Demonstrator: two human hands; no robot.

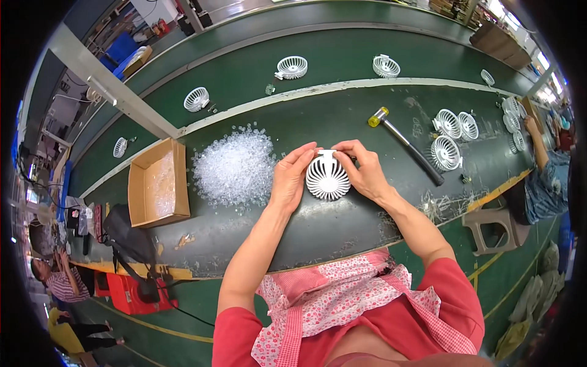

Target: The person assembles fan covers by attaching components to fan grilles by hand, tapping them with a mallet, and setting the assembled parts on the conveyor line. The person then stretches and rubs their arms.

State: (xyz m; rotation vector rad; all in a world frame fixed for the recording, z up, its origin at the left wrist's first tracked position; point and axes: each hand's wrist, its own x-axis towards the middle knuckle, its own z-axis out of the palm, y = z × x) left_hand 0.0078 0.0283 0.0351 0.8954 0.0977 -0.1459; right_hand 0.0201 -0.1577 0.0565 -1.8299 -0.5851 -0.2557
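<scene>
Surface (330, 116): dark, scuffed; clear pieces (235, 168) left of centre.
Left fingers (298, 154): pinched on white slotted housing (328, 183), centre.
Right fingers (351, 145): likewise.
Floor (495, 287): green, lower right.

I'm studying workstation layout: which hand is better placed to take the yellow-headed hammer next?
Probably the right hand: the hammer lies to its right, while the left hand holds the left of the white slatted part, nearer the clear pieces.

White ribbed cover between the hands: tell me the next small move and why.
Probably press gently with both thumbs at the tab on the far edge of the white cover: the left hand and right hand pinch there from either side, while the hammer lies apart, off to the right.
</scene>
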